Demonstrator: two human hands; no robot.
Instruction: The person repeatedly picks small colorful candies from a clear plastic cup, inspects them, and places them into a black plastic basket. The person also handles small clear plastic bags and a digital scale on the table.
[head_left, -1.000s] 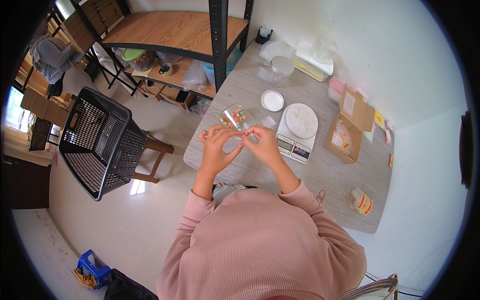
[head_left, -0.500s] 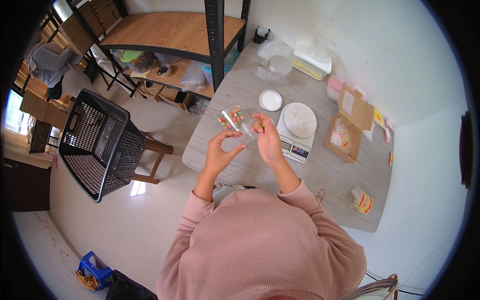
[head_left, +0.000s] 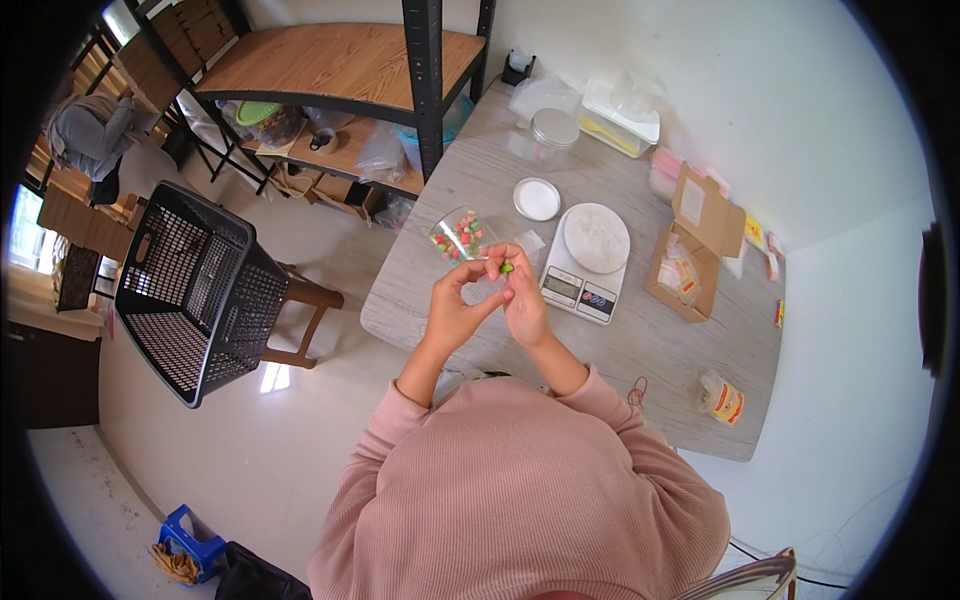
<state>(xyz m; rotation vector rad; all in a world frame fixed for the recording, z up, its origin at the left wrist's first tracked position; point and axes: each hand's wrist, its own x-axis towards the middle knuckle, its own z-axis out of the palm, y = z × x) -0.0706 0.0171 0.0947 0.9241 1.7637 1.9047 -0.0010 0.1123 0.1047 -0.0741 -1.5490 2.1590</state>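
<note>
My right hand (head_left: 522, 298) pinches a small green piece (head_left: 507, 267) at its fingertips, above the near left part of the grey table (head_left: 640, 340). My left hand (head_left: 452, 312) curves in a C beside it, its fingertips meeting those of the right hand; whether it holds anything is unclear. Just beyond both hands lies a clear container of colourful sweets (head_left: 460, 235). A digital scale (head_left: 580, 288) with a round white plate (head_left: 597, 238) on it stands right of my hands.
A white lid (head_left: 537, 198), a metal-lidded jar (head_left: 553, 130), a clear tub (head_left: 620, 110), an open cardboard box (head_left: 690, 255) and a small packet (head_left: 722, 398) sit on the table. A black basket (head_left: 195, 290) rests on a stool at left, by a wooden shelf (head_left: 340, 65).
My hands drew back from the sweets container toward me and came together. The left hand, spread half a second ago, now curls against the right, which holds a green piece.
</note>
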